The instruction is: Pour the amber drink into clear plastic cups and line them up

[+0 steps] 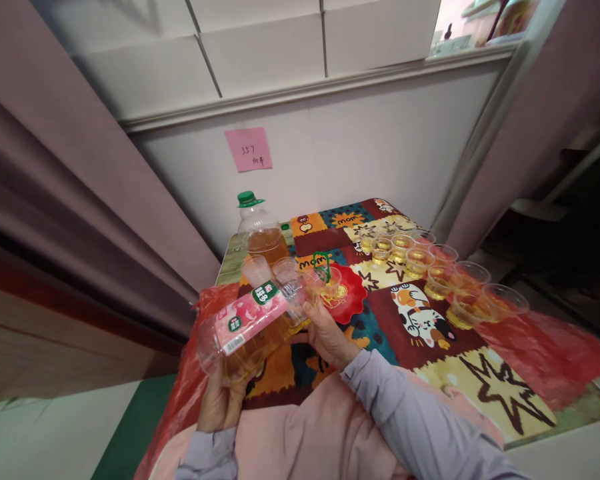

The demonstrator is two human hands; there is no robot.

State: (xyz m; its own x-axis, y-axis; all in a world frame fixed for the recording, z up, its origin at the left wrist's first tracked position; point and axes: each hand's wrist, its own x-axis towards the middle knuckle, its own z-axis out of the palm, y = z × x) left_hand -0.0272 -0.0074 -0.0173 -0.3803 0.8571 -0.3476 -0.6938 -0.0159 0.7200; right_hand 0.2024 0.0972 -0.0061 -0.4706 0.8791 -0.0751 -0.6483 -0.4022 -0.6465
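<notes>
A large clear plastic bottle (253,320) with a pink label and amber liquid lies tilted across the near left of the table, its neck end to the right. Underneath its base, my left hand (221,400) is closed and supports it. My right hand (325,333) is closed around the neck end, thumb on top; the exact grip is partly hidden. A green ring (322,265) stands up near the mouth. Clear plastic there overlaps a red scalloped plate (353,293), so I cannot tell cup from bottle neck. Behind the bottle are two clear cups (256,268).
A second large bottle (265,241) with a green cap stands at the back left. Several clear cups (417,261) of yellow liquid line the right side. Red plastic sheeting (555,360) hangs over the table edges. A white wall (355,133) rises behind.
</notes>
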